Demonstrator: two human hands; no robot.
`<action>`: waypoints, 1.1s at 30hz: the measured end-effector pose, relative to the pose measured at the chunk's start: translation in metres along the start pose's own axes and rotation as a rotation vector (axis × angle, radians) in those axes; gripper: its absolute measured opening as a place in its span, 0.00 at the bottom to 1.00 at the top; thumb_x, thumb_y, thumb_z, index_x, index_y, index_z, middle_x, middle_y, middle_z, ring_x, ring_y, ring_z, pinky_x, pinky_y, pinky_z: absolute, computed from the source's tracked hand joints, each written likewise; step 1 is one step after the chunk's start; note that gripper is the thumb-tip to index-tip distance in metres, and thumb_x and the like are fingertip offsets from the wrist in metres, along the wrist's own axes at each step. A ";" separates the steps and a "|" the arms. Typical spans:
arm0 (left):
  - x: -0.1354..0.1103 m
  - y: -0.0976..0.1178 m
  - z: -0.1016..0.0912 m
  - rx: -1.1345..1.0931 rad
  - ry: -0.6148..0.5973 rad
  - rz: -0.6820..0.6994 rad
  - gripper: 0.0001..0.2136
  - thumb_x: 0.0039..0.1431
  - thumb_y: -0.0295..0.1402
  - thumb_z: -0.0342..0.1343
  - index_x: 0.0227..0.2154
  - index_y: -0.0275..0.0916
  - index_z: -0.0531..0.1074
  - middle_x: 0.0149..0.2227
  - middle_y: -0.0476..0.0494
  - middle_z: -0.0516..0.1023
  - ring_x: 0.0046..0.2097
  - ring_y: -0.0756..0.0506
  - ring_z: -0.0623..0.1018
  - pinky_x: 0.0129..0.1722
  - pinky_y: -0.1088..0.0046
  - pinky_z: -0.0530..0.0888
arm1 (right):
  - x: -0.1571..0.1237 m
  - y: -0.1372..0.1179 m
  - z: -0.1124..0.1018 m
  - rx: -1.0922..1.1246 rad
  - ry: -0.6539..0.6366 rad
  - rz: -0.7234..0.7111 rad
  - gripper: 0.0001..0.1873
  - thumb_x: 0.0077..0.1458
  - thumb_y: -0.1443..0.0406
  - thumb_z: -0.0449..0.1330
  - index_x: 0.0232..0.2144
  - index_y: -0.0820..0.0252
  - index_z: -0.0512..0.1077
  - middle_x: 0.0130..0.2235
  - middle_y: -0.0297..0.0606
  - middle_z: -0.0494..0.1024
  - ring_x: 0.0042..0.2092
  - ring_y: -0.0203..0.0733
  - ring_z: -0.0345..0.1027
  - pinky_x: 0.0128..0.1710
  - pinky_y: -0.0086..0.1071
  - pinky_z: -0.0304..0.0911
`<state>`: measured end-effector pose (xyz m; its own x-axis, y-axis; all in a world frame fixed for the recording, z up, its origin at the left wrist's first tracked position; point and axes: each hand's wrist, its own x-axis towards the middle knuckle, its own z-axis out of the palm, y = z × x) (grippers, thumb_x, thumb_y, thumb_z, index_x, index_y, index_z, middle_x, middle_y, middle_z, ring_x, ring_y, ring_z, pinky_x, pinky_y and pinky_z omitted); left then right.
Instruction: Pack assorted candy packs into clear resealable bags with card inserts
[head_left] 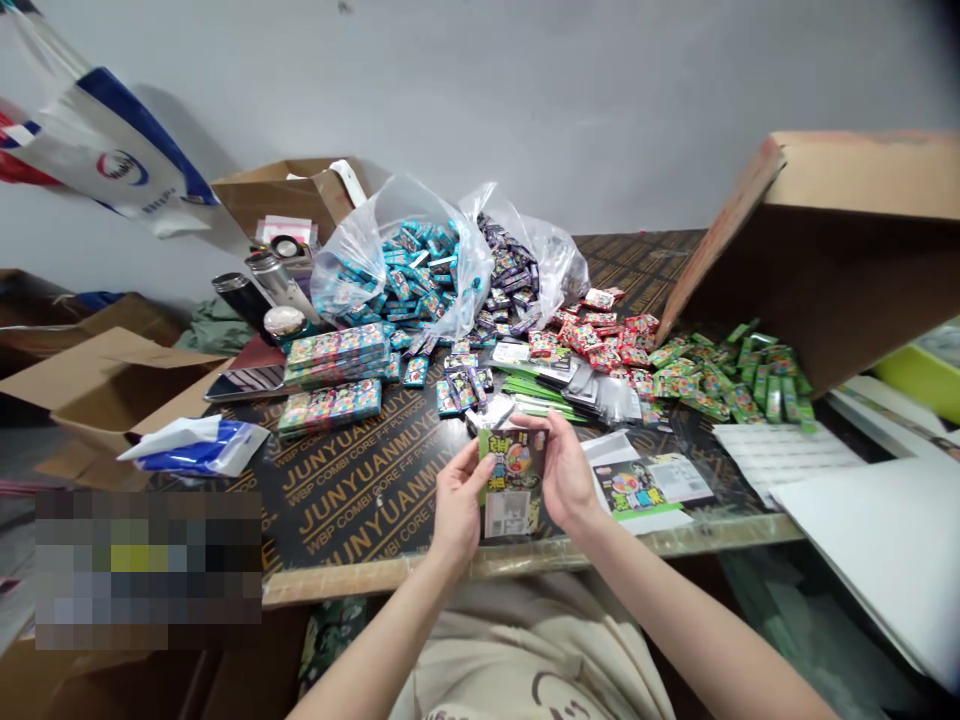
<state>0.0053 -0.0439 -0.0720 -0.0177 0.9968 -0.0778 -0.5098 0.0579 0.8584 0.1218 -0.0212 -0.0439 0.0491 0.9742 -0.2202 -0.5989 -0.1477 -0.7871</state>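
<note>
Near the table's front edge, a dark printed packet [513, 485] with colourful lettering is held between both hands. My left hand [463, 495] grips its left side, thumb on the face. Along the right side, my right hand [566, 475] curls round with its fingers behind the top corner. To the right lies a similar printed sheet [641, 487] on white paper. Just beyond my hands is a stack of green-edged packets [544, 390]. Small blue and purple boxes [461, 385] lie past my left hand.
Plastic bags of blue boxes [416, 275] and purple boxes [510, 270] stand at the back. Red boxes [600, 340] and green boxes [720, 375] are heaped right, beside a tilted carton [847, 190]. Wrapped box stacks [334, 405], flasks [274, 280] and an open carton [112, 380] are left.
</note>
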 end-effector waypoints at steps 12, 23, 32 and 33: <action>0.014 0.059 -0.003 0.372 -0.069 -0.029 0.07 0.43 0.28 0.60 0.29 0.37 0.77 0.32 0.44 0.80 0.35 0.48 0.77 0.37 0.76 0.71 | -0.005 -0.010 -0.016 -0.383 -0.145 -0.239 0.08 0.46 0.65 0.61 0.33 0.56 0.76 0.33 0.36 0.79 0.36 0.42 0.73 0.41 0.36 0.65; 0.008 0.082 -0.003 0.806 -0.202 0.159 0.07 0.44 0.32 0.63 0.28 0.36 0.77 0.29 0.44 0.78 0.31 0.46 0.77 0.31 0.74 0.73 | -0.015 -0.034 -0.020 -0.756 -0.322 -0.352 0.10 0.48 0.61 0.61 0.35 0.56 0.77 0.33 0.38 0.80 0.34 0.42 0.73 0.34 0.34 0.68; 0.000 0.085 0.006 1.099 -0.354 0.512 0.05 0.49 0.28 0.56 0.26 0.39 0.77 0.30 0.43 0.77 0.32 0.47 0.76 0.34 0.73 0.71 | -0.015 -0.036 -0.020 -0.735 -0.318 -0.331 0.08 0.48 0.62 0.61 0.31 0.57 0.78 0.30 0.37 0.79 0.30 0.40 0.72 0.31 0.33 0.67; -0.001 0.084 0.006 1.135 -0.373 0.551 0.05 0.49 0.29 0.56 0.26 0.39 0.77 0.31 0.42 0.77 0.33 0.47 0.76 0.34 0.73 0.71 | -0.016 -0.035 -0.025 -0.759 -0.345 -0.373 0.08 0.49 0.62 0.60 0.32 0.56 0.78 0.32 0.37 0.79 0.33 0.42 0.73 0.35 0.35 0.68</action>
<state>-0.0328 -0.0402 0.0031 0.3403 0.8492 0.4038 0.4926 -0.5268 0.6927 0.1619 -0.0356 -0.0267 -0.1803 0.9602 0.2132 0.1004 0.2336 -0.9671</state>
